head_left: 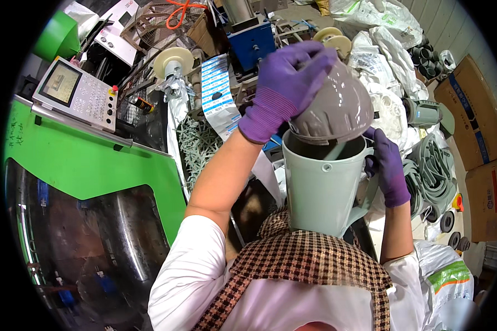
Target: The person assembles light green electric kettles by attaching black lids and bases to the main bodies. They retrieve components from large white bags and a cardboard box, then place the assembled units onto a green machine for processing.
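Note:
My left hand, in a purple glove, is closed on the upper side of a glossy grey dome-shaped plastic part. This dome hangs tilted over the mouth of a pale grey-green plastic jug and hides part of its opening. Below the dome's edge, a strip of the same green shows inside the mouth. Also gloved in purple, my right hand has its fingers curled at the top of the jug's handle, by the rim. The jug stands upright close against my checked apron.
A control panel sits at the left above a green machine cover. Loose green plastic scraps lie left of the jug. White sacks, coiled green strips and cardboard boxes fill the right side.

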Motion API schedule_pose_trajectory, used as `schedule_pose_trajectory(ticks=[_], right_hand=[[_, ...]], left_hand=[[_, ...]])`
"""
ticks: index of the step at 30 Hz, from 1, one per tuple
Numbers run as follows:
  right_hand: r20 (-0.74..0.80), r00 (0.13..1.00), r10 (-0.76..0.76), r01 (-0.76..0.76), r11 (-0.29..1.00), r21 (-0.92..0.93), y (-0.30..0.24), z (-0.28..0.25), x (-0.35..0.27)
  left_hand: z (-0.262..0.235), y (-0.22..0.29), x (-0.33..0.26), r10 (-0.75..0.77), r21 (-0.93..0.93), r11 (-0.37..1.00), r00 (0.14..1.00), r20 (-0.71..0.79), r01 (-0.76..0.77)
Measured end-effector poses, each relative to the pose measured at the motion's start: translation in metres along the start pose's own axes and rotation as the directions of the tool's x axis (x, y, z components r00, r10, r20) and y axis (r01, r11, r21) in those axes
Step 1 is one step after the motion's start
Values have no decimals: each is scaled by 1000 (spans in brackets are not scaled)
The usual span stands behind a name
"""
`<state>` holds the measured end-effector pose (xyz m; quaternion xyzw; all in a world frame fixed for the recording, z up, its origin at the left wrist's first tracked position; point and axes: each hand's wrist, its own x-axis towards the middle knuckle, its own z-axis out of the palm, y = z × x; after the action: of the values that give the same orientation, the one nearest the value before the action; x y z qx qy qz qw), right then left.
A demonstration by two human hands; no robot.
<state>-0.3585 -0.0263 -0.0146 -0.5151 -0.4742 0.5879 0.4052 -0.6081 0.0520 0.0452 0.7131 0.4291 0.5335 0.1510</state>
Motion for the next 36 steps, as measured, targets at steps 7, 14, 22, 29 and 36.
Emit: schedule_pose_trajectory(ticks=[7, 14, 22, 29, 36], right_hand=[[22, 996, -89, 90, 995, -39, 1, -42, -12], [129, 963, -238, 255, 957, -136, 17, -75, -13], [247, 961, 124, -95, 987, -126, 28, -96, -20], [429, 789, -440, 484, 875, 8, 1, -49, 26], [559, 643, -524, 713, 676, -186, 18, -8, 45]], left_hand=[[42, 16, -11, 411, 221, 868, 893, 184, -445], [50, 71, -12, -101, 310, 951, 927, 362, -17], [64, 68, -28, -147, 369, 928, 869, 473, -44], [69, 67, -30, -180, 456, 880, 793, 582, -134], [34, 39, -52, -130, 260, 966, 863, 488, -1]])
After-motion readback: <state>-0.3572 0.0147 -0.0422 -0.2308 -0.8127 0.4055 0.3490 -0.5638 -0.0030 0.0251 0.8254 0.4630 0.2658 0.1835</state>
